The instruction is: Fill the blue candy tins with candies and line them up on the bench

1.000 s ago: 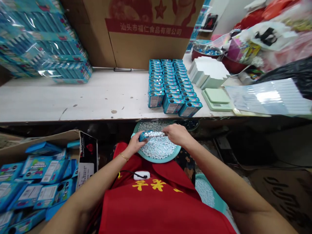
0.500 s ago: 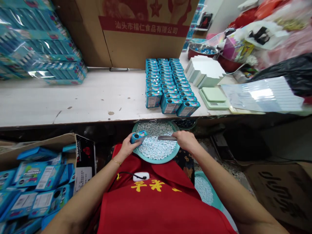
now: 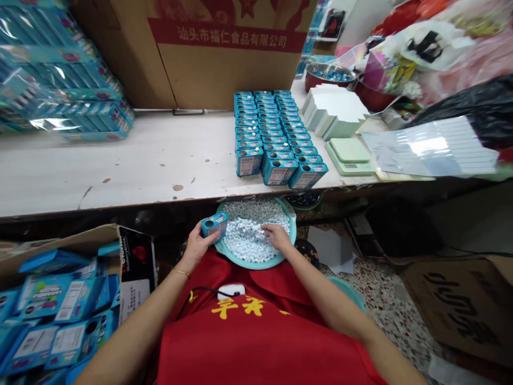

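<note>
My left hand (image 3: 196,246) is wrapped round a small blue candy box (image 3: 214,225) with a dark round spot on its top, held at the left rim of a turquoise basin (image 3: 256,265). White pellet-like candies (image 3: 248,248) fill the basin. Over them, my right hand (image 3: 277,237) is closed on the handle end of a metal scoop; candies hide most of its blade. On the white table (image 3: 180,160) ahead, three rows of similar blue boxes (image 3: 276,133) stand upright, with a few loose candies on some tops.
At left stands a carton (image 3: 138,256) of blue boxes, with wrapped stacks (image 3: 100,117) above it on the table. A big cardboard box (image 3: 236,75) stands behind the rows. A pale green scale (image 3: 350,155), white card stack (image 3: 334,109) and red bowl (image 3: 312,80) sit to the right.
My right hand has moved left and slightly down over the basin, and the scoop's bare blade is now covered by candies. My left hand has shifted slightly left with the box.
</note>
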{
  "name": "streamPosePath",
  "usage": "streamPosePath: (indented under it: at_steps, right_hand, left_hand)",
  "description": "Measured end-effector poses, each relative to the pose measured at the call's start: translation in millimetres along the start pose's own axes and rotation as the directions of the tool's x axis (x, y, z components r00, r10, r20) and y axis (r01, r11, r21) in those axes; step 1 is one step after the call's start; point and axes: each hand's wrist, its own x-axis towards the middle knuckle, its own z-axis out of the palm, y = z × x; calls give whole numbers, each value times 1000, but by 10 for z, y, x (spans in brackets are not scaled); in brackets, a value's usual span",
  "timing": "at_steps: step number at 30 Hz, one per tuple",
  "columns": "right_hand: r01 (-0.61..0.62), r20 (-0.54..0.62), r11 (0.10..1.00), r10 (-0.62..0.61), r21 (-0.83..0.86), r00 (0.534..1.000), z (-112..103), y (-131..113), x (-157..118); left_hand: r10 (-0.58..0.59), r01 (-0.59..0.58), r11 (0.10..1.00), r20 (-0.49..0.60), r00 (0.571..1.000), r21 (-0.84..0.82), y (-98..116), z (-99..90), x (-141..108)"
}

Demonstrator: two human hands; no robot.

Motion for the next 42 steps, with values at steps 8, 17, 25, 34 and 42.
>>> streamPosePath:
  at_steps: [8,17,25,34,42]
  right_hand:
    - [255,-35,958,-252,130,967,-801,-249,-185]
    - [299,130,872,-269,-386,954,-1283,-880,-377]
    - [304,159,785,-259,-540,953,-1336,-1247,-493]
    - [59,108,857,-3,-513,994,-1068,-228,-445]
    - [-26,38,972,35,-232,999,211,-186,4]
  left_hand:
    - [128,-139,980,88,988,139,25,219,93]
    - [226,-262,929,160,961,260,58,358,99]
    - [233,-281,917,192,953,283,48,416,122]
    - [158,-170,979,105,982,114,7,272,100]
    - [66,-66,995,0,998,74,138,107,12]
